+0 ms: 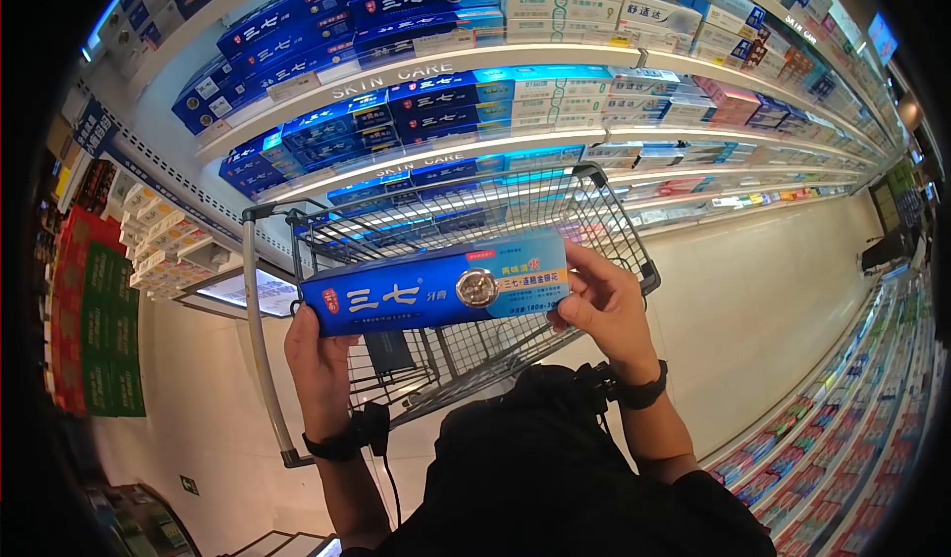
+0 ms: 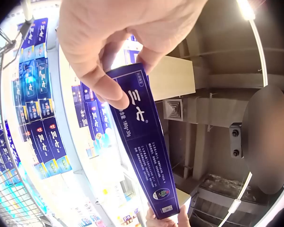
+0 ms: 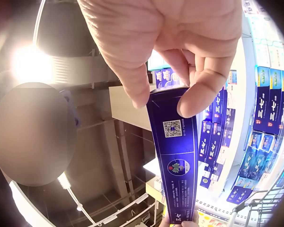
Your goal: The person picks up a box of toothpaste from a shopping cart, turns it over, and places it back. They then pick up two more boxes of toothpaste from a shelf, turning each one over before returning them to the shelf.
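Observation:
A long blue toothpaste box (image 1: pixel 396 295) is held up level over a shopping cart, its printed front facing the head camera. My left hand (image 1: pixel 319 369) grips its left end, thumb on the front near the lower corner. At the other end my right hand (image 1: pixel 612 309) pinches the box between thumb and fingers. In the left wrist view, the narrow side of the toothpaste box (image 2: pixel 142 137) hangs from the left fingers (image 2: pixel 109 90). The right wrist view shows another stretch of that side of the box (image 3: pixel 173 142), with a QR code below the right thumb.
The metal shopping cart (image 1: pixel 466 196) stands right beneath the box, its handle (image 1: pixel 263 349) at the left. Lit shelves (image 1: pixel 555 57) of stacked toothpaste boxes rise behind it. Another shelf of packaged goods (image 1: pixel 842 448) runs along the right. Pale floor (image 1: pixel 733 290) stretches between.

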A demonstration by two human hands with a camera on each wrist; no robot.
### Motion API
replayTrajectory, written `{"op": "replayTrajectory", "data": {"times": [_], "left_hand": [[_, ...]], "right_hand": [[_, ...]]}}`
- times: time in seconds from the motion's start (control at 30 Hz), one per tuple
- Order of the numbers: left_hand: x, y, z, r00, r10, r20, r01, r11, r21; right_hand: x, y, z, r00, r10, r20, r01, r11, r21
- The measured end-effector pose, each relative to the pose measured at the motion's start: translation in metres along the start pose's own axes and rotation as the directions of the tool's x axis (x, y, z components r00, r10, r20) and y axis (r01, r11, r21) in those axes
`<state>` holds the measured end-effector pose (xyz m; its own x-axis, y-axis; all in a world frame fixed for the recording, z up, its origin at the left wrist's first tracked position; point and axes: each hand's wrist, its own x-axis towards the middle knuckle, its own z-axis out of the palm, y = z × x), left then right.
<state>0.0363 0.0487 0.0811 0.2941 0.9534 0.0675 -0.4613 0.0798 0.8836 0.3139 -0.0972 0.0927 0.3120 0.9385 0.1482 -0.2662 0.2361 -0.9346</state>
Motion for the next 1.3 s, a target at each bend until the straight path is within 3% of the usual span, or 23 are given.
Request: {"op": "replayTrajectory", "data": {"times": [0.07,0.87,0.97,1.07,1.3], "left_hand": [[-0.004,0.002,0.003,0.997,0.006,-0.071,-0.004,1.0,0.024],[-0.022,0.006,0.009,0.994,0.07,-0.082,-0.064,0.995,0.072],[-0.023,0.005,0.014,0.985,0.048,-0.166,-0.037,0.997,0.071],[-0.021,0.003,0.008,0.995,0.045,-0.085,-0.042,0.998,0.047],[-0.022,0.0,0.008,0.995,0.041,-0.092,-0.039,0.999,0.026]], "right_hand": [[-0.003,0.003,-0.001,1.0,-0.006,-0.002,0.006,1.0,0.003],[-0.024,0.0,-0.003,0.999,-0.02,0.045,0.021,1.0,-0.021],[-0.025,-0.002,-0.004,0.998,-0.022,0.05,0.023,1.0,-0.015],[-0.027,-0.003,-0.003,0.999,-0.018,0.046,0.018,1.0,-0.003],[-0.03,-0.002,-0.006,0.998,-0.038,0.045,0.038,0.999,-0.01]]}}
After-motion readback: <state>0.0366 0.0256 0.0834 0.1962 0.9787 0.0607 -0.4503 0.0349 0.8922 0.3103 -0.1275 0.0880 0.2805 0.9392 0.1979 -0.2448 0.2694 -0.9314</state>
